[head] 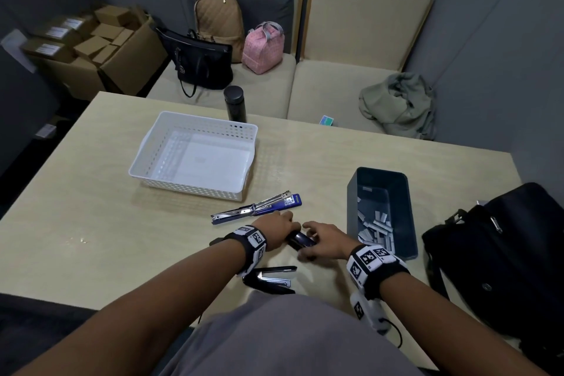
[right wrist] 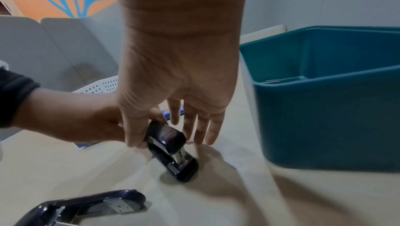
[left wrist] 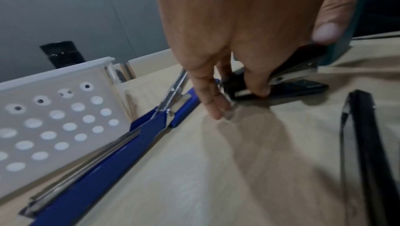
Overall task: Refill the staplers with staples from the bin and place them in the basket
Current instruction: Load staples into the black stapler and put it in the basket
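A small dark stapler (head: 302, 242) (right wrist: 173, 152) lies on the table between my hands. My left hand (head: 285, 227) (left wrist: 285, 62) grips its rear, fingers curled under and thumb on top. My right hand (head: 317, 236) (right wrist: 166, 137) hovers over its front with straight fingers, the thumb touching its side. A blue stapler (head: 259, 207) (left wrist: 108, 161) lies opened flat just beyond. A black stapler (head: 271, 279) (right wrist: 86, 207) lies open near my body. The white basket (head: 146, 143) (left wrist: 54, 110) stands empty at the far left. To the right, the dark teal bin (head: 396, 180) (right wrist: 324, 118) holds several staple strips (head: 377, 232).
A black flask (head: 235, 104) stands at the table's far edge behind the basket. A black bag (head: 503, 253) sits on the table right of the bin. Beyond the table a sofa holds bags and a jacket. Bare tabletop (head: 76, 207) stretches to the left.
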`<state>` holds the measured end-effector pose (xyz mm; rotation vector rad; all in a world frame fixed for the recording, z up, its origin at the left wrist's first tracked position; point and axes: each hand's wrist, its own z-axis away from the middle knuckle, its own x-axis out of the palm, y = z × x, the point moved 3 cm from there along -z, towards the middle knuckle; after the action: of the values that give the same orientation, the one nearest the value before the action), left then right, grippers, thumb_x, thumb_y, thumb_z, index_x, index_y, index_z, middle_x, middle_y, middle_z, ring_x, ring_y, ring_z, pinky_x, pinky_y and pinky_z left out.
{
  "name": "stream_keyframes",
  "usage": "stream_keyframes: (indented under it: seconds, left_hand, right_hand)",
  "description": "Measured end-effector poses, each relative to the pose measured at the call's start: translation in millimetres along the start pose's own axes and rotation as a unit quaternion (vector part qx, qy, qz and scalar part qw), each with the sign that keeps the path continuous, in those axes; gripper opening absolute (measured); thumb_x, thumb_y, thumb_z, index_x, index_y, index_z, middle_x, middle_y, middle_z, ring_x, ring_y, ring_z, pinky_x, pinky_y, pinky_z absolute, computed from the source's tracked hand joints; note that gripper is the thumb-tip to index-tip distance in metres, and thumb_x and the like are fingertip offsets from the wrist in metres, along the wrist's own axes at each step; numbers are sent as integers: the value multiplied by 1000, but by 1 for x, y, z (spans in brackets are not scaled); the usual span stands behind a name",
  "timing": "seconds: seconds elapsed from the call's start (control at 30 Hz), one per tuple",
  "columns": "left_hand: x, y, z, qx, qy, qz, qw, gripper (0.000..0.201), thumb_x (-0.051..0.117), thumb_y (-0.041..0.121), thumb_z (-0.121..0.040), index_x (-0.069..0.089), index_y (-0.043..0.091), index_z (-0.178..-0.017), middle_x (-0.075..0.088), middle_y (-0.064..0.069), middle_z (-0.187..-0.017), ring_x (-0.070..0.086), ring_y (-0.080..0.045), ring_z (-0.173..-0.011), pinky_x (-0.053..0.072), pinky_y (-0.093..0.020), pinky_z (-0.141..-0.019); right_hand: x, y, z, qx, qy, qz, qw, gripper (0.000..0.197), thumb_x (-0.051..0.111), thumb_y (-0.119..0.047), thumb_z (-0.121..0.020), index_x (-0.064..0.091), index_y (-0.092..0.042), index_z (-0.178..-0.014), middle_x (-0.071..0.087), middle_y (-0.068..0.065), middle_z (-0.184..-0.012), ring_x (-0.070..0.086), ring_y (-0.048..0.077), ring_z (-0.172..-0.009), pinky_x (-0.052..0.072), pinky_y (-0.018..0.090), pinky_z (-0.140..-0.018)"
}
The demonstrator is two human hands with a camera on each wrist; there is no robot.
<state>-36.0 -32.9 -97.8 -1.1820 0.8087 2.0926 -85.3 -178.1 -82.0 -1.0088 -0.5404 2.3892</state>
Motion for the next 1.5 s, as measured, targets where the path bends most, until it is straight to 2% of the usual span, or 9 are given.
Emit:
stream_keyframes:
  seconds: [0.27,0.33,0.47,0.6,0.8,0.93,1.07,1.23,1.5]
  left_hand:
    - [-34,-26,2,-9,149,276,949,54,63,2,-87,51,16,-137,50,-12,-128,60,-28,-106,49,-33,-91]
    - [-42,-35,5,-110,193,434,873,61,64,3,-86,43,15,-141,52,-15,-130,62,-25,-96,50,-29,-84]
    - [-52,-38,16,-206,124,751,615,39,48,41,-101,58,12,-124,65,-12,-109,65,-21,-71,57,-33,-63]
    - [-61,-64,22,-199,147,769,589,35,56,33,-96,59,5,-118,64,-19,-101,68,-30,-75,58,-34,-54]
    - [-91,-141,35,-221,262,640,688,15,46,24,-101,49,20,-116,56,-6,-79,57,-27,-74,48,-31,-52]
    - [-93,-182,32,-306,197,566,740,43,28,43,-104,26,26,-143,54,-8,-80,60,-27,-72,46,-26,-47]
    - [-80,-203,8,-372,84,535,754,48,30,41,-104,41,-1,-124,53,-17,-75,61,-32,-66,45,-28,-48]
    - [-80,-197,-22,-386,42,473,791,61,25,36,-107,52,-15,-125,58,-34,-127,59,-45,-116,49,-46,-98]
    - [-92,-187,-47,-382,48,344,856,41,29,24,-106,44,-4,-131,52,-25,-134,55,-43,-120,45,-46,-96]
  right_hand:
    - [-8,-29,-13,4,39,-232,972,35,55,-16,-92,47,-13,-126,57,2,-83,52,13,-66,44,22,-61]
    - [-16,-46,-13,-12,63,-290,955,24,53,-10,-95,48,-10,-119,54,2,-79,51,12,-63,43,14,-50]
    - [-28,-87,-26,-40,93,-379,920,30,52,-14,-95,48,-9,-125,64,11,-103,61,19,-83,49,23,-64]
    - [-32,-129,-35,-79,25,-340,937,46,50,-13,-91,41,-17,-136,63,10,-118,63,22,-103,53,29,-86]
    - [-45,-152,-45,-95,50,-158,982,59,54,-32,-94,34,-21,-148,36,-5,-139,30,13,-138,23,24,-107]
    - [-46,-132,-59,-58,87,-116,988,52,57,-23,-92,44,-16,-142,42,8,-147,41,22,-135,32,29,-106]
    - [-42,-114,-65,-43,102,-90,990,43,60,-19,-89,55,-16,-131,49,11,-136,48,23,-126,36,27,-101]
    - [-42,-90,-63,-47,138,-112,983,36,61,-12,-87,61,-15,-123,52,3,-121,52,13,-106,38,19,-90]
    - [-57,-60,-64,-58,192,-102,974,31,57,-4,-86,67,-16,-113,55,-3,-111,54,13,-106,44,23,-88]
